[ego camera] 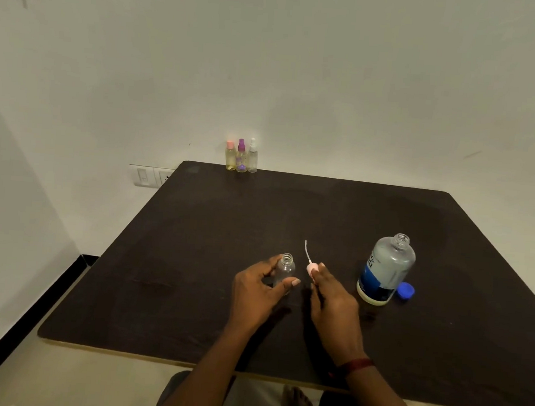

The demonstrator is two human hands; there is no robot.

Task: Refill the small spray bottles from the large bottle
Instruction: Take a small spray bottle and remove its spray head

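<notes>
A small clear spray bottle (pixel 285 268) stands upright and uncapped on the dark table (pixel 192 245). My left hand (pixel 257 293) grips it around the body. Just to its right, my right hand (pixel 332 299) pinches the pink spray head (pixel 311 268), whose thin white dip tube (pixel 306 251) points up and away. The large clear bottle (pixel 385 269) with a blue label stands open to the right, apart from both hands. Its blue cap (pixel 406 290) lies on the table beside its base.
Three small spray bottles stand in a row at the table's far edge against the wall: pink-topped (pixel 230 156), purple-topped (pixel 241 156), white-topped (pixel 253 157). A wall socket (pixel 148 176) sits left of the table. My bare foot (pixel 298 404) shows below the near edge.
</notes>
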